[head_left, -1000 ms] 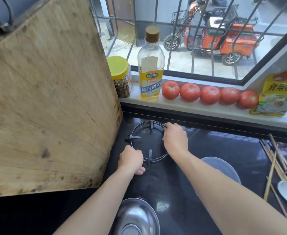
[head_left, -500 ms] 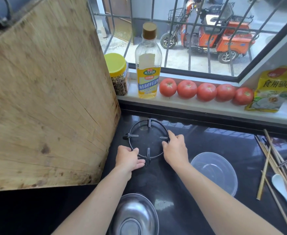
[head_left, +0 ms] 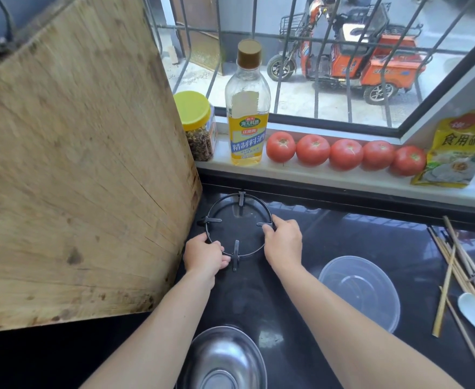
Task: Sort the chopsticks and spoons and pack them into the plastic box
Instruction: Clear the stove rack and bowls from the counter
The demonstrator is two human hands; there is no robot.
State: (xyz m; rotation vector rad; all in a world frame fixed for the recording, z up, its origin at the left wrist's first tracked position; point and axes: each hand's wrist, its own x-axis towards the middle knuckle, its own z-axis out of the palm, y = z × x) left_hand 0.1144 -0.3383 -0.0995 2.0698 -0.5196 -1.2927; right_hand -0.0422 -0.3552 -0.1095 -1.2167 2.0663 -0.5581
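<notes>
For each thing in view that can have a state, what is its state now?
plastic box: open, no lid, empty
chopsticks: loose pile on counter, unsorted
spoon: lying beside chopsticks, not packed
pot ring: flat on counter
left hand: closed on the ring
right hand: closed on the ring
bottle: upright, capped

- You stand in a home kitchen: black counter [head_left: 329, 228], round pan support [head_left: 237, 224].
- Windowsill: cooking wine bottle [head_left: 248, 108], tomatoes [head_left: 345, 154]; big wooden chopping board [head_left: 76, 164] beside you.
</notes>
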